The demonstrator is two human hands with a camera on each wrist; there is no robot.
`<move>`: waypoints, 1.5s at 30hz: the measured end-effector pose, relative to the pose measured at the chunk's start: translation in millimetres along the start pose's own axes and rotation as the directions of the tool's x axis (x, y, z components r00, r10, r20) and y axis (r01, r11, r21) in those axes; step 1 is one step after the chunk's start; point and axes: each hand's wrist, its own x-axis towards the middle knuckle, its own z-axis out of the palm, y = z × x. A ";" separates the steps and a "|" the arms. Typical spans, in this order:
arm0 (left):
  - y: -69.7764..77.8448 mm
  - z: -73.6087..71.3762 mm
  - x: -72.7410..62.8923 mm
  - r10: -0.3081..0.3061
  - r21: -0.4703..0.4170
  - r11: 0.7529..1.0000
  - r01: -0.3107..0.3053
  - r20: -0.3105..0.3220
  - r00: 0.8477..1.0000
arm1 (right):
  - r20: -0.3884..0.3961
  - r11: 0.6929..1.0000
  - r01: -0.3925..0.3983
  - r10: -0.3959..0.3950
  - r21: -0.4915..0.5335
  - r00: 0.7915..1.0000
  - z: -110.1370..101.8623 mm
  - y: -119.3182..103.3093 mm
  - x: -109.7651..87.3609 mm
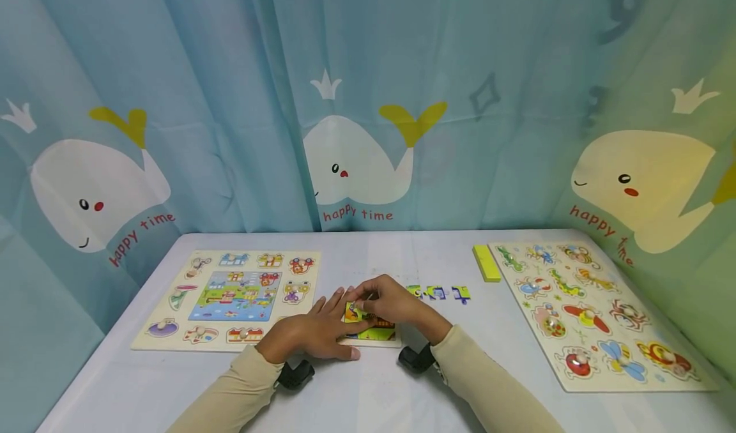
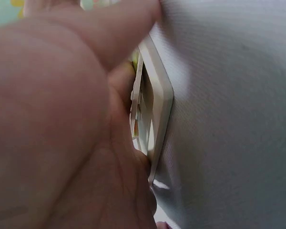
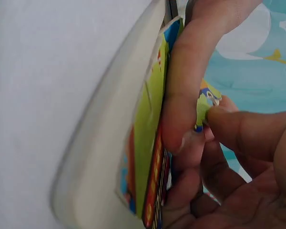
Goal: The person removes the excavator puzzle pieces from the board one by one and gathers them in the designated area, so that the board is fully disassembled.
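My left hand (image 1: 319, 336) lies with its fingers stretched over the left side of a small colourful jigsaw puzzle (image 1: 379, 334) in a pale tray (image 3: 93, 162). In the right wrist view, an outstretched finger rests against the assembled pieces (image 3: 150, 114). My right hand (image 1: 388, 299) is above the puzzle's far part, pinching a green jigsaw piece (image 3: 203, 109) between thumb and fingers. The pieces stand slightly above the tray rim (image 2: 162, 95) in the left wrist view. Both hands hide much of the picture.
Several loose jigsaw pieces (image 1: 435, 292) lie to the right of the hands. A yellow block (image 1: 487, 264) is farther right, beside an insect peg board (image 1: 592, 350). A vehicle and toy peg board (image 1: 198, 264) lies left. A blue curtain (image 1: 247, 101) hangs behind the table.
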 end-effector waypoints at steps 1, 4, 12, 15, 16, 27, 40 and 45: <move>0.3 0.1 -0.6 -0.005 0.000 1.000 0.005 0.005 1.000 | -0.002 1.000 -0.004 0.004 0.005 1.000 1.0 0.1 -0.1; 2.3 0.0 -3.4 -0.032 0.006 0.999 0.032 -0.003 0.999 | -0.007 1.000 -0.014 0.014 0.022 1.000 3.7 -1.5 -0.4; 6.9 -3.5 -5.9 -0.060 0.010 0.998 0.060 0.003 0.998 | -0.025 0.999 -0.036 0.037 0.040 0.999 3.3 -5.6 -1.5; 7.5 -2.8 -4.7 -0.057 0.011 0.998 0.057 0.001 0.998 | -0.026 0.998 -0.047 0.048 0.049 0.998 2.8 -4.8 -1.6; 7.7 -2.5 -4.3 -0.058 0.013 0.998 0.058 -0.001 0.998 | -0.027 0.998 -0.048 0.049 0.046 0.998 2.8 -4.9 -1.4; 6.8 -2.3 -3.4 -0.068 0.064 0.996 0.067 0.012 0.998 | -0.053 0.987 -0.124 0.130 0.103 0.990 -5.1 -17.7 0.3; 7.0 -3.8 -1.4 -0.092 0.038 0.995 0.093 -0.016 0.996 | -0.132 0.989 -0.132 0.139 0.062 0.981 -57.0 -19.8 -23.4; 8.4 -4.7 0.2 -0.016 -0.040 0.999 0.015 -0.039 0.999 | -0.090 0.991 -0.137 0.136 -0.006 0.987 -65.8 -8.6 -34.0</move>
